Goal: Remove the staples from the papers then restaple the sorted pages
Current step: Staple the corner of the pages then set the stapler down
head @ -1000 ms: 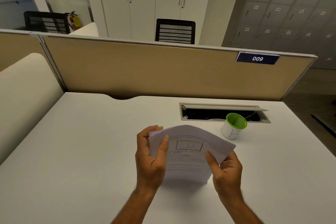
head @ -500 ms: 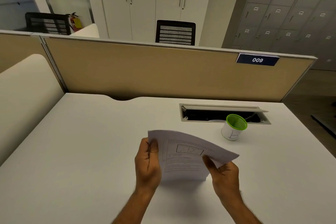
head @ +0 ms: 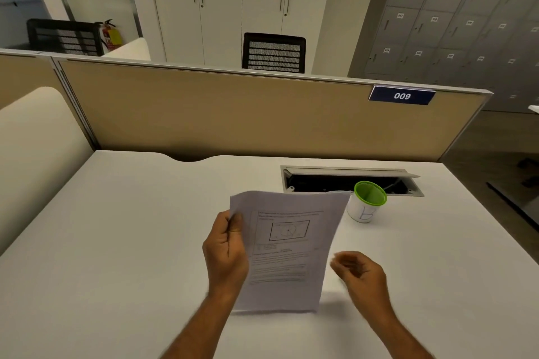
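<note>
My left hand [head: 226, 251] grips the left edge of a set of printed papers [head: 287, 253], held upright above the white desk [head: 116, 242]. The top page shows text and a boxed diagram. My right hand [head: 360, 274] hovers just right of the papers, off them, with its fingers loosely curled and nothing in them; it is blurred. No staple, stapler or staple remover can be made out.
A white cup with a green rim [head: 367, 205] stands at the back right, marked with a letter. Behind it lies an open cable tray [head: 350, 181] in the desk. A beige partition [head: 233, 114] with a "009" label closes the far edge.
My right hand has let go of the papers' right edge and moved away to the right. The papers have straightened and now hang from my left hand alone.
</note>
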`<act>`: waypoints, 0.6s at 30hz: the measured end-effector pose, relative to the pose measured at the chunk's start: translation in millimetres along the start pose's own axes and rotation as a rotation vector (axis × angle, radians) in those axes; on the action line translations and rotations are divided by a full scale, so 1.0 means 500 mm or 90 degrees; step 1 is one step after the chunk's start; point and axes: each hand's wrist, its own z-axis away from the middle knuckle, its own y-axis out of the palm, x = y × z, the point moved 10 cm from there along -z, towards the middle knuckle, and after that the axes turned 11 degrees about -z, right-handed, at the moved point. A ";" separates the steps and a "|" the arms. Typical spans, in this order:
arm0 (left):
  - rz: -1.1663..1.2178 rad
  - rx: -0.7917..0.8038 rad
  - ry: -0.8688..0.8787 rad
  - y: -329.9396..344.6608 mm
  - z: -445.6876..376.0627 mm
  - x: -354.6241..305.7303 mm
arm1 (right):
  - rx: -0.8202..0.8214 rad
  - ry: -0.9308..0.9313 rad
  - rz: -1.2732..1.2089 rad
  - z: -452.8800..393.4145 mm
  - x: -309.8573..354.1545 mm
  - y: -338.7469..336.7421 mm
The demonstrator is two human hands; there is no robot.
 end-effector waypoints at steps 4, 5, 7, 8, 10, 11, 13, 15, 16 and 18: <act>-0.025 -0.023 0.029 -0.016 -0.012 -0.010 | -0.050 -0.007 0.353 0.014 -0.053 -0.106; -0.030 -0.023 0.032 -0.017 -0.014 -0.011 | -0.022 0.021 0.435 0.018 -0.077 -0.117; -0.036 -0.019 0.031 -0.015 -0.014 -0.011 | 0.043 0.094 0.553 0.030 -0.126 -0.129; -0.034 -0.017 0.028 -0.014 -0.013 -0.012 | 0.063 0.121 0.577 0.036 -0.144 -0.133; -0.027 -0.011 0.024 -0.011 -0.011 -0.016 | 0.063 0.133 0.569 0.040 -0.159 -0.137; -0.026 -0.004 0.022 -0.008 -0.008 -0.017 | 0.051 0.127 0.549 0.039 -0.161 -0.140; -0.025 0.011 0.017 -0.002 -0.004 -0.019 | 0.034 0.127 0.497 0.034 -0.162 -0.143; -0.024 0.020 0.014 -0.001 0.000 -0.020 | 0.031 0.132 0.446 0.033 -0.159 -0.142; -0.024 0.022 0.014 -0.001 0.001 -0.020 | 0.021 0.124 0.417 0.033 -0.153 -0.142; -0.025 0.024 0.015 -0.002 0.002 -0.022 | -0.031 0.087 0.321 0.036 -0.130 -0.151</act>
